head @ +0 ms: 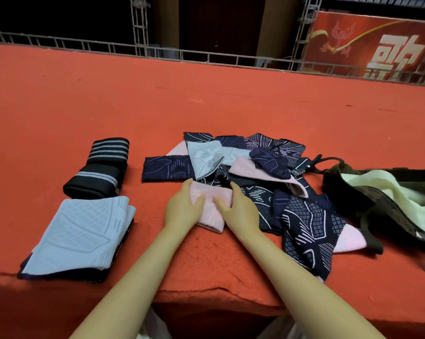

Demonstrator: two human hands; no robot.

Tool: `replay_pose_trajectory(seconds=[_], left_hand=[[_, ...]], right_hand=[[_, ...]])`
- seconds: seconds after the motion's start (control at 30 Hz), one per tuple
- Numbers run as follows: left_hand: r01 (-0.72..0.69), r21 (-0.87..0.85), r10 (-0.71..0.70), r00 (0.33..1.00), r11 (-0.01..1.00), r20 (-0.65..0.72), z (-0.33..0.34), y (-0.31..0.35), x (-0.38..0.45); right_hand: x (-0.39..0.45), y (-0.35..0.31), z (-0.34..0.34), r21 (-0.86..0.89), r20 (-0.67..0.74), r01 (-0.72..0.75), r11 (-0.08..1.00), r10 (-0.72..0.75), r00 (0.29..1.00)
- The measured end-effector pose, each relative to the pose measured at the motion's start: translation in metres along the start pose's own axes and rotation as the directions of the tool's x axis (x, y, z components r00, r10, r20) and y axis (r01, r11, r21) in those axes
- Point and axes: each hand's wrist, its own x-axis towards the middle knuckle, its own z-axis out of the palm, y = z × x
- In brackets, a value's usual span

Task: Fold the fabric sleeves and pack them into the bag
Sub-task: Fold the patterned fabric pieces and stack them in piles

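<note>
Both hands are lying on a folded pink sleeve at the near edge of the tabletop: left hand is pressing its left side with fingers straight and thumb on top, right hand is pressing its right side the same way, neither curling round it, thumbs nearly meeting in the middle.

Landmark is the pink sleeve. Red tabletop is spreading out all round it, front edge worn and cracked just nearer the camera. Heap of unfolded sleeves, navy patterned with pale blue and pink pieces mixed in, is lying behind and to the right of the pink sleeve, touching it. Dark bag with pale green lining is sitting open farther right, beyond the heap, its strap trailing toward the tabletop edge. Folded pale blue sleeve is lying left of the pink sleeve, well apart, stacked on a dark piece. Black striped sleeves, folded, are sitting left and behind, just behind the pale blue one. Metal truss rail is running along the far edge, red banner far right behind it.
</note>
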Motion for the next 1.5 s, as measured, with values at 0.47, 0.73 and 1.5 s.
replay_pose_trajectory(seconds=[0.47,0.73,1.5], left_hand=[[-0.125,-0.241,0.092,0.985,0.962,-0.146,-0.105,0.033,-0.052],[-0.016,-0.015,0.014,0.991,1.0,-0.137,-0.192,-0.01,-0.044],[0.327,-0.032,-0.325,0.945,0.945,0.045,-0.192,-0.066,-0.06]], right_hand=[[-0.032,-0.055,-0.013,0.78,0.165,-0.118,0.615,-0.02,0.986],[-0.034,-0.134,-0.003,0.828,0.287,-0.167,0.535,-0.147,0.947],[-0.084,-0.163,0.055,0.709,0.476,-0.317,0.63,-0.095,0.874]])
